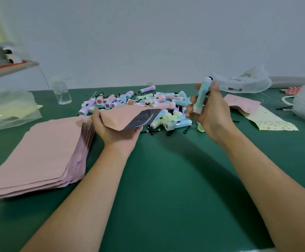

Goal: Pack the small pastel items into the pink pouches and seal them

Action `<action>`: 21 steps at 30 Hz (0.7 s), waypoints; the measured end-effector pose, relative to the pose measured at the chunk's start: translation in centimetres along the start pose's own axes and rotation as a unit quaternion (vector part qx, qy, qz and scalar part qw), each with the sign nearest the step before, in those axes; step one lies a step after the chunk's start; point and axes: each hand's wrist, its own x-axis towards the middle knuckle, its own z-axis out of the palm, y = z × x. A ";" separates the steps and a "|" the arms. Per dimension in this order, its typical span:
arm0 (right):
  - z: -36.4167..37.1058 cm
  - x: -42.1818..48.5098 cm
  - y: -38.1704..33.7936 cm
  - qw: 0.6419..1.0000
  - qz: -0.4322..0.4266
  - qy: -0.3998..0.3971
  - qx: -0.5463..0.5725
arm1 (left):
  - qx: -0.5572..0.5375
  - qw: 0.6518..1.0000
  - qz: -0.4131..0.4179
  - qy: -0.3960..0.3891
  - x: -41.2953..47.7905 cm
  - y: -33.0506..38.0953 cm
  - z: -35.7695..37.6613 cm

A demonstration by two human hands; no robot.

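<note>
**Now lining a green item up with the open pouch mouth**

The left hand (119, 131) is gripping a pink pouch (124, 117) just above the green table (166, 188), thumb lying along its upper edge and fingers curled beneath it. The pouch's mouth is gaping to the right, showing a grey lining, so the opening is facing the other hand.

The right hand (211, 113) is holding one green pastel item (201, 95) with its fingers wrapped round the barrel and the thumb pressing near the top end. The item is standing steeply, leaning a little to the right, with its strap end uppermost and its pale lower end pointing down and left. It is sitting right of the mouth and higher than it, near but not touching.

Judging from this, the coming move is turning on that mismatch. The item's long axis is running almost upright while the pouch is lying nearly flat, so the item is needing to tip leftward before sliding in lower end first. The right hand is the one nearer.

Room is tight behind, where the pile of pastel items (148, 102) is crowding up against the pouch. The stack of pink pouches (44, 151) is bounding the left. The bare table towards the person is offering open space.
</note>
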 end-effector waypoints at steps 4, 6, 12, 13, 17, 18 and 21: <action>0.1 -0.5 0.3 0.995 -0.078 -0.041 -0.049 | -0.017 1.000 0.002 -0.006 0.4 -0.1 -0.4; 0.0 -0.7 0.3 0.988 -0.118 -0.056 -0.078 | -0.040 0.999 0.003 -0.010 0.6 0.0 -0.4; 1.0 -1.7 0.2 0.961 -0.200 -0.075 -0.173 | -0.067 0.998 0.012 0.001 0.6 0.1 0.0; 1.3 -2.1 0.1 0.962 -0.204 -0.088 -0.159 | -0.063 0.998 0.017 0.006 0.7 0.0 0.0; 3.5 -3.6 -0.3 0.958 -0.231 -0.138 -0.096 | -0.040 0.999 0.022 0.018 0.6 -0.5 0.1; 4.1 -4.0 -0.3 0.957 -0.237 -0.147 -0.083 | -0.039 0.999 0.019 0.017 0.6 -0.6 0.2; 5.3 -5.0 0.4 0.942 -0.265 -0.184 -0.086 | -0.037 0.999 0.004 0.010 0.5 -1.0 0.7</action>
